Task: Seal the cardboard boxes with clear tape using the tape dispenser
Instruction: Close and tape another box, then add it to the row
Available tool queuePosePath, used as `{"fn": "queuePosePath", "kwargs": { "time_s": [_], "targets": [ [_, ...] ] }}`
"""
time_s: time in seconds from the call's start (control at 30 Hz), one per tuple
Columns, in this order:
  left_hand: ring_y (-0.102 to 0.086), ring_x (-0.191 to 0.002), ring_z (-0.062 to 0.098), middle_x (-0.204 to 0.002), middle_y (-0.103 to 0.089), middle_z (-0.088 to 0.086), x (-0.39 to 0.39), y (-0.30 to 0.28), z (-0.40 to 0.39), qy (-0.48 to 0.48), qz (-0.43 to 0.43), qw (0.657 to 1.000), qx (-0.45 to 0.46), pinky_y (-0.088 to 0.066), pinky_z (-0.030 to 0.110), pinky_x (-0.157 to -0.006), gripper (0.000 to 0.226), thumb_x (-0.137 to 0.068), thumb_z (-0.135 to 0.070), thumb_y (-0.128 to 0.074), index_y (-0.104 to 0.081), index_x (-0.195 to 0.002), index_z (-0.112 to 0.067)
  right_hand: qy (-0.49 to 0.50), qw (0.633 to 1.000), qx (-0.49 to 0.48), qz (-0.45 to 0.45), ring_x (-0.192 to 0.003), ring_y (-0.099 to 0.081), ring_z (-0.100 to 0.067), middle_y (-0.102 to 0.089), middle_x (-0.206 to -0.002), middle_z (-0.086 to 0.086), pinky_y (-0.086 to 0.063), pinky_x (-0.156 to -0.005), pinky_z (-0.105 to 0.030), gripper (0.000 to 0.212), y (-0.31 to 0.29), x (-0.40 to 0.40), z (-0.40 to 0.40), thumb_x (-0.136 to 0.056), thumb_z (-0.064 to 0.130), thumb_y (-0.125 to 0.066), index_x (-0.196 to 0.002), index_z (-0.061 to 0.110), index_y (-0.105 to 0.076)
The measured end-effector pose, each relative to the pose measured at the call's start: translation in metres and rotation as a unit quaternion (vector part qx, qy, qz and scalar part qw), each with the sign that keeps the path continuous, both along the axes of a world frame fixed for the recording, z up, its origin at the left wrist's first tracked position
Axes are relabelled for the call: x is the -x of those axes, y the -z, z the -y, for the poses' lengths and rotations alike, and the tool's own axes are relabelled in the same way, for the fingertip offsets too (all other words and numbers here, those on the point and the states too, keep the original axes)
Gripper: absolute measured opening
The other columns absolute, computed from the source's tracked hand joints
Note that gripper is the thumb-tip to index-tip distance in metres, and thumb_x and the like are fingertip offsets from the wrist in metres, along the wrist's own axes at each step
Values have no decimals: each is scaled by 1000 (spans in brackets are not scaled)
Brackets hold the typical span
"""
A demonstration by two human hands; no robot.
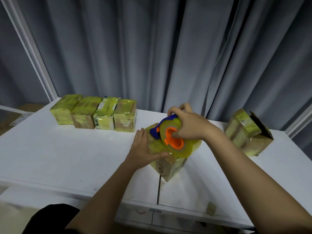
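Observation:
A small cardboard box (166, 168), wrapped in yellowish clear tape, stands on the white table (67, 157) near its middle. My left hand (143, 149) holds the box from its left side, thumb lying across the top front. My right hand (190, 125) grips the tape dispenser (173, 137), a blue frame with an orange hub and a roll of clear tape, thumb in the hub and fingers over the top. The dispenser rests against the box's top.
Several taped boxes (94, 114) stand in a row at the table's back left. Another box (248, 134) with an open flap sits at the back right. Grey curtains hang behind. A seam (158, 188) runs between two table tops.

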State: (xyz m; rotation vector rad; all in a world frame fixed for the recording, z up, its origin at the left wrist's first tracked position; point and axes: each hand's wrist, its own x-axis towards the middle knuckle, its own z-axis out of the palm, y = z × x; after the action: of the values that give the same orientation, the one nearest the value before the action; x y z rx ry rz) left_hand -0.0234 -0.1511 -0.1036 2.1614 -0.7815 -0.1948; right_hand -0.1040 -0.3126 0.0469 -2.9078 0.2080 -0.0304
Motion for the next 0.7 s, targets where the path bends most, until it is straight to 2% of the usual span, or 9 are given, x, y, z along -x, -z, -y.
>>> {"fn": "queuePosePath", "kwargs": {
  "time_s": [0.1,0.17,0.27,0.37,0.47,0.6,0.7],
  "targets": [
    [6,-146,16,-159,-5,1,0,3,4,-16,-12,1000,-3,-10,39,-117,120,-54,-80,-65,-14,-150,-27,42,999,21,15,-103,-52,-29,-30,-132,0,-44,-72,-32,65,6,6,-3,-79,32,-67,-135,43,-37],
    [7,-146,16,-159,-4,0,-3,3,4,-11,-20,1000,-8,-11,41,-118,126,-50,-86,-62,-13,-150,-28,48,999,22,-2,-96,-54,-30,-29,-137,-2,-44,-70,-32,75,11,10,-6,-79,30,-67,-142,45,-28],
    [8,-146,15,-160,2,-2,-3,-2,2,-15,-23,998,-64,-12,41,-119,126,-53,-84,-61,-7,-151,-27,24,999,46,-5,-86,-50,-28,-30,-136,-4,-46,-68,-32,77,10,15,-9,-80,31,-66,-143,44,-25],
    [-1,-147,16,-160,-5,-2,-2,-10,1,-24,22,993,-113,-19,43,-117,124,-53,-88,-55,-9,-151,-27,17,999,39,-17,-89,-53,-30,-32,-132,-4,-49,-71,-33,79,4,17,-5,-78,35,-67,-143,46,-23],
    [-10,-146,18,-159,-12,0,-5,-9,1,-31,71,986,-148,-22,48,-116,130,-46,-99,-41,-11,-150,-26,10,999,43,-24,-88,-52,-29,-34,-129,-3,-51,-70,-34,83,2,22,-3,-76,38,-70,-143,45,-21],
    [-3,-147,16,-160,-4,-3,-7,-12,3,-18,76,973,-217,-6,53,-117,131,-48,-98,-34,-3,-152,-25,5,1000,25,-14,-88,-52,-27,-35,-125,-1,-49,-69,-32,84,1,32,0,-75,39,-72,-142,45,-21],
    [-2,-147,15,-160,-3,-4,-9,-15,6,-6,84,970,-229,0,54,-117,126,-52,-96,-34,-1,-152,-26,23,1000,-2,-2,-92,-54,-27,-36,-123,2,-51,-73,-34,82,3,38,4,-74,36,-72,-140,47,-25]
  ]
}}
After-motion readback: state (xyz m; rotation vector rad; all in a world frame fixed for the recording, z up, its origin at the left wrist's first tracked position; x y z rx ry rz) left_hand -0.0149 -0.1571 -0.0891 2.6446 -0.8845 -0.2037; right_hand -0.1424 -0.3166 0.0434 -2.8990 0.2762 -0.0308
